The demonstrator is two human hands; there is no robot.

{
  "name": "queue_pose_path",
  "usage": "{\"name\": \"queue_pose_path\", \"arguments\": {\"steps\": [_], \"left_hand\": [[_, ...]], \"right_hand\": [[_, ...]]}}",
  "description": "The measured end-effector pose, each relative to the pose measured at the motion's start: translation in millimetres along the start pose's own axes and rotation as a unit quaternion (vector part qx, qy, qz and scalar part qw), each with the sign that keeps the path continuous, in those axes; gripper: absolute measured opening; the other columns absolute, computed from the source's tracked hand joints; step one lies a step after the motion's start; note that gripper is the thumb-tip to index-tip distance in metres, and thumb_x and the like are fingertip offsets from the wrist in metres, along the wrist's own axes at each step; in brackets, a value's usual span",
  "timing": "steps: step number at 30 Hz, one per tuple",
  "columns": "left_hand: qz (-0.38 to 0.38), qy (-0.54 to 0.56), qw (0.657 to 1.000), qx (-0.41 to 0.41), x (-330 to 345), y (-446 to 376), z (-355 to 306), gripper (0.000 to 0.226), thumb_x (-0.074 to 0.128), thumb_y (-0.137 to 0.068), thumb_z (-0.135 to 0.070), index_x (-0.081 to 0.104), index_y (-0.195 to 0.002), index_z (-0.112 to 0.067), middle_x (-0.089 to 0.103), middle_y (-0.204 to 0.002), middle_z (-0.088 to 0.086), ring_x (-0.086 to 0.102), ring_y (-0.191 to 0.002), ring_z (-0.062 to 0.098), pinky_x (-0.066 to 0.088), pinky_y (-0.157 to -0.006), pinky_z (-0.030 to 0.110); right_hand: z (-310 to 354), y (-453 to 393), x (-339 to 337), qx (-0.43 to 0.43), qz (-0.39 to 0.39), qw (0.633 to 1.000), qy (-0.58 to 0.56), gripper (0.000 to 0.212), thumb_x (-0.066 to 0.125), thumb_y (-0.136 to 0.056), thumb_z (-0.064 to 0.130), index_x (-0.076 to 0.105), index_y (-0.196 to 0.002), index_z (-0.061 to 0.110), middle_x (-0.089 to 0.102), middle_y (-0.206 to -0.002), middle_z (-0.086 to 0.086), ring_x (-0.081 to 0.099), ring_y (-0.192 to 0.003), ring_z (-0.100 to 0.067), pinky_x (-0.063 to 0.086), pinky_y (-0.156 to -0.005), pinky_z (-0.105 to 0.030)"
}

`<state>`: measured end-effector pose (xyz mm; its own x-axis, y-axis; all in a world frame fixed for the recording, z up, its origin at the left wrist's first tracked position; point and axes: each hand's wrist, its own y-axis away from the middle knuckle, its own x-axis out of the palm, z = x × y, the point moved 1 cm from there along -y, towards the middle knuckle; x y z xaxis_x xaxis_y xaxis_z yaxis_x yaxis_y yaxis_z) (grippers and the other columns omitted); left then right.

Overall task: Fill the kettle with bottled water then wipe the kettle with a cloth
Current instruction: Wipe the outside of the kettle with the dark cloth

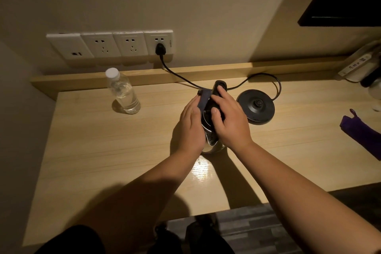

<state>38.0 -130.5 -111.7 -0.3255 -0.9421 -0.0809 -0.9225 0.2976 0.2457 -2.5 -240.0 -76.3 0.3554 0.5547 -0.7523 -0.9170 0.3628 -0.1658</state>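
Both hands, left hand (190, 121) and right hand (231, 122), hold the kettle (212, 144), opening its lid (219, 88). Next, pour from the bottle (123, 92).

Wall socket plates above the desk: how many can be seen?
4, in one row on the wall. From the left: first, second, third, and fourth, which holds the black plug.

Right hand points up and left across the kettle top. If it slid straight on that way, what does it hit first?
Probably the kettle's black handle, already under the right hand's fingers; beyond it the power cord, depth unclear.
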Motion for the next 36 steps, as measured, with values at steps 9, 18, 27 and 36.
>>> {"name": "queue_pose_path", "arguments": {"steps": [9, 18, 27, 36], "left_hand": [[-0.040, 0.016, 0.988, -0.148, -8, -17, 58, 0.060, 0.020, -0.079, -0.075, 0.052, -0.126, -0.056, 0.065, -0.119, -0.010, 0.060, -0.112, 0.015, 0.047, -0.103, 0.051], [-0.022, 0.024, 0.990, -0.135, -8, -11, 41, 0.049, 0.024, -0.082, -0.069, 0.052, -0.122, -0.060, 0.064, -0.119, -0.016, 0.058, -0.115, 0.013, 0.045, -0.106, 0.051], [0.057, 0.004, 0.998, -0.036, -18, -10, 6, 0.041, 0.026, -0.092, -0.061, 0.048, -0.127, -0.064, 0.057, -0.137, -0.014, 0.053, -0.127, 0.011, 0.044, -0.108, 0.051], [0.087, -0.003, 0.996, -0.035, -22, -23, 10, 0.041, 0.029, -0.097, -0.056, 0.054, -0.130, -0.053, 0.063, -0.129, -0.013, 0.058, -0.121, 0.009, 0.043, -0.109, 0.049]], "right_hand": [[-1, 1, 3, 0.003, -0.021, 1.000, -0.002, 0.048, 0.035, -0.093, 0.039, 0.054, -0.132, 0.018, 0.041, -0.150, 0.001, 0.041, -0.133, -0.019, 0.037, -0.106, -0.035], [7, 7, 5, 0.058, -0.048, 0.997, 0.002, 0.044, 0.038, -0.095, 0.034, 0.052, -0.134, 0.020, 0.036, -0.153, 0.001, 0.036, -0.136, -0.020, 0.035, -0.109, -0.040], [23, 18, 9, 0.136, -0.043, 0.987, -0.079, 0.044, 0.039, -0.100, 0.035, 0.043, -0.141, 0.021, 0.016, -0.160, 0.004, 0.011, -0.146, -0.018, 0.021, -0.118, -0.046], [-8, -27, -29, -0.159, 0.148, 0.962, 0.166, 0.059, 0.025, -0.093, 0.057, 0.057, -0.128, 0.022, 0.061, -0.129, 0.000, 0.040, -0.134, -0.023, 0.009, -0.117, -0.052]]}}
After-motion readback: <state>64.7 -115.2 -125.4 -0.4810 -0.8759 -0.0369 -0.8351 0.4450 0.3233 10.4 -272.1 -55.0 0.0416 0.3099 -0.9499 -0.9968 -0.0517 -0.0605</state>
